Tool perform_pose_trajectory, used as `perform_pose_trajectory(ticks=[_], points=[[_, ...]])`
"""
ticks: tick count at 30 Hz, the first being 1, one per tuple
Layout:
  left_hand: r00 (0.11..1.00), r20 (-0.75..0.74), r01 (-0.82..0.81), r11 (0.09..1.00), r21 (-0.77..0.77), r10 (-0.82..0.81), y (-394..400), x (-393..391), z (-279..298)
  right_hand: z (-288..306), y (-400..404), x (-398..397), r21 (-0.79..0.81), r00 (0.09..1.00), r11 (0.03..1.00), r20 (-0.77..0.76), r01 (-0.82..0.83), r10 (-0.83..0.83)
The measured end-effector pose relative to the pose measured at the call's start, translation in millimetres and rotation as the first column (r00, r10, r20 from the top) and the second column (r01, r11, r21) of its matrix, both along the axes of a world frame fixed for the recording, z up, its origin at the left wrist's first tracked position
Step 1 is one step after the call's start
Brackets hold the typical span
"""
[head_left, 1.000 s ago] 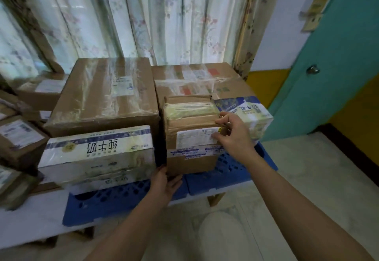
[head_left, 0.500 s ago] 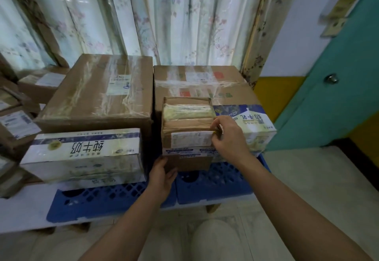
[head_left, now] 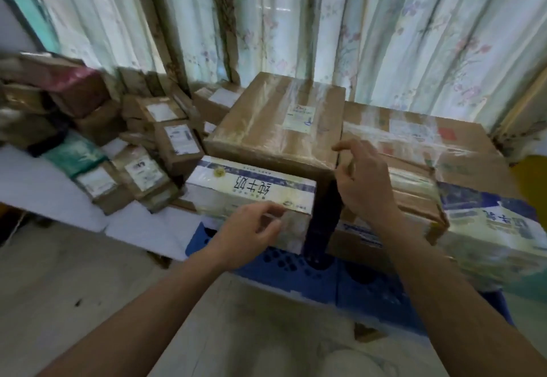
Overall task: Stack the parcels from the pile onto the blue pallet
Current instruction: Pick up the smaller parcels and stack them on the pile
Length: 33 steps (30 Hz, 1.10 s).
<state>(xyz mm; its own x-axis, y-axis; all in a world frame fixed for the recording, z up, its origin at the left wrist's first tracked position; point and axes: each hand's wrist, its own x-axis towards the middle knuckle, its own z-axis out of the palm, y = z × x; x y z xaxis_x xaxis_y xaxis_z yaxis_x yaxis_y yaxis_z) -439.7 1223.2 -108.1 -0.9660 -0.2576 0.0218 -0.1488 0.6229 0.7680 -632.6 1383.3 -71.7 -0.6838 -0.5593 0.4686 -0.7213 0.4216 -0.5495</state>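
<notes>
While the parcels already stacked sit on the blue pallet at the near right, we see the loose pile of small taped boxes lying on the white surface to the left, well apart from our hands. On the pallet, a white milk carton with a blue stripe lies at the near left, with a large brown box just behind it. To the right, across a dark gap, a small brown parcel sits in front of a second large taped box, and a blue-and-white carton lies just beside it on the right.

Our left hand hovers at the near end of the milk carton, fingers loosely curled, its grip on nothing; whether the fingertips touch the carton we cannot tell. Our right hand is raised over the gap beside the small brown parcel, fingers relaxed and slightly bent, its grip spread and holding nothing.

Flowered curtains hang along the far side, and pale floor lies in front of the surface.
</notes>
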Motion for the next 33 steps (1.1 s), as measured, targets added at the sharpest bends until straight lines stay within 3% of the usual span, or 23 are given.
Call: perform_pose_trajectory(ticks=[3,7,11,19,28,33], points=[[0.982,-0.053,-0.183,0.979,-0.094,0.179,-74.4,53.3,10.3,4.1,-78.1,37.5,-0.01,0.991,0.991,-0.024,-0.132,0.131],[0.899,-0.134,-0.439,0.863,-0.252,0.418,-176.9,143.6,9.7,1.5,-187.5,101.5,-0.003,0.962,0.962,0.001,-0.272,0.272],[0.808,-0.133,-0.587,0.771,-0.248,0.573,-262.4,229.2,17.9,0.7,-298.0,173.4,0.021,0.915,0.915,-0.006,-0.404,0.404],[0.738,-0.08,-0.652,0.679,-0.337,0.67,-402.4,334.8,17.8,0.9,-465.0,278.4,0.069,0.835,0.832,0.047,-0.551,0.549],[0.647,-0.043,-0.72,0.592,-0.364,0.761,-558.3,387.3,-7.7,-37.7,-621.6,308.0,0.136,0.841,0.832,0.156,-0.538,0.518],[0.601,0.033,-0.738,0.57,-0.36,0.799,-652.5,403.5,-19.5,-64.1,-719.5,318.6,0.104,0.812,0.831,0.308,-0.546,0.495]])
